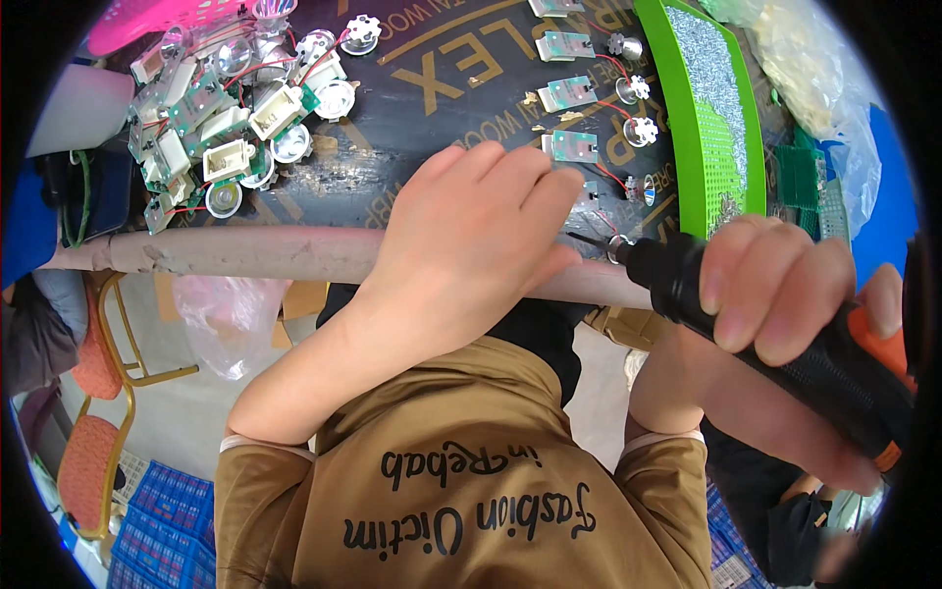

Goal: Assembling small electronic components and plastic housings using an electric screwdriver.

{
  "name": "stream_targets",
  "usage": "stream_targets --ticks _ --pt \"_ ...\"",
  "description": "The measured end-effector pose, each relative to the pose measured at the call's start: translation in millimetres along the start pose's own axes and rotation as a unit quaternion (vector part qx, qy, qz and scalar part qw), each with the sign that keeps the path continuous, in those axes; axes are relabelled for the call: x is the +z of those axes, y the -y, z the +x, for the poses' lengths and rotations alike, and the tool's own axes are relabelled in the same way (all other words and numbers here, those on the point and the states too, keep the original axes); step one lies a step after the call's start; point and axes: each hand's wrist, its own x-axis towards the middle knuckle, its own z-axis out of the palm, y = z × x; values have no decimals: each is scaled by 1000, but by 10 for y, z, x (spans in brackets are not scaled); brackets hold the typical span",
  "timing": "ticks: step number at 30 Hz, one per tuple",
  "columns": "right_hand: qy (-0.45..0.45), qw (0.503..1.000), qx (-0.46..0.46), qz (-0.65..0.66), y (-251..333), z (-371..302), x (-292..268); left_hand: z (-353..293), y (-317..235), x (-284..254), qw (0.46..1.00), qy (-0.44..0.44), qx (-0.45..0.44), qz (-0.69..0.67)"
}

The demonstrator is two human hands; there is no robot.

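Observation:
My right hand [775, 285] is wrapped around a black electric screwdriver [677, 280] with an orange part on its body. Its thin bit points left, toward my left hand's thumb. My left hand [481, 216] rests palm down at the near edge of the table, fingers curled under; whatever they grip is hidden. Close by its index finger is a small circuit board unit [589, 196], partly covered by the hand. Beyond it, several like units, such as this one [571, 146], form a column, each wired in red to a small clear lamp lens [641, 132].
A heap of white-cased lamp units [228, 160] covers the table's left side, beside a pink basket [147, 22]. At right stands a bright green tray [691, 147] of small silvery screws. Clear plastic bags [834, 69] lie beyond. A padded rail [226, 253] borders the table's near edge.

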Motion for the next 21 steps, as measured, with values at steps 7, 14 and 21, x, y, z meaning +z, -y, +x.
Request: stream_targets --ticks 7,14,21 --pt "-142 988 -64 -11 128 -236 43 -13 -11 -34 992 -86 62 -65" --pt "-251 954 -161 34 67 -246 178 -22 -115 -17 978 -111 57 -169" --pt "-258 958 -125 18 300 -313 115 -14 -182 -27 974 -72 44 -209"
